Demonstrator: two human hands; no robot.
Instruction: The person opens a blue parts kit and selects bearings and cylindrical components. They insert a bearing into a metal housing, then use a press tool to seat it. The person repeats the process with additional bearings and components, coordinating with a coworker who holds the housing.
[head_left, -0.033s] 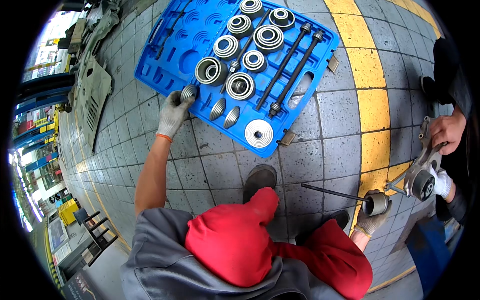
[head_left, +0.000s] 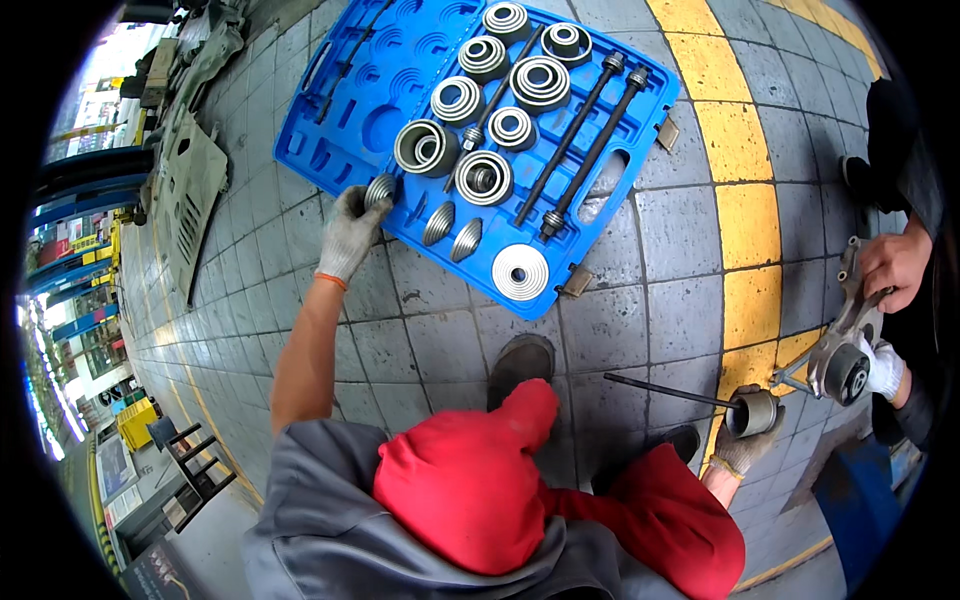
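Note:
My left hand (head_left: 348,232), in a grey work glove, reaches to the near left edge of a blue tool case (head_left: 400,206). Its fingers are closed on a stepped metal disc (head_left: 380,189) at that edge. Two similar discs (head_left: 438,223) stand upright in slots beside it, and a larger flat ringed disc (head_left: 520,272) lies in the near corner. At the lower right, my gloved right hand (head_left: 752,447) grips a metal sleeve (head_left: 758,409). A dark rod (head_left: 665,388) sticks out of the sleeve toward the left.
Nested metal sleeves (head_left: 541,83) and long threaded rods (head_left: 598,150) fill the case. At right, a co-worker's hands (head_left: 893,270) hold a metal arm with a round bushing (head_left: 846,375). A yellow line (head_left: 745,220) crosses the tiled floor. A metal panel (head_left: 192,200) lies at left.
The case and my left hand sit very slightly farther right and lower in the picture. Both grips look the same.

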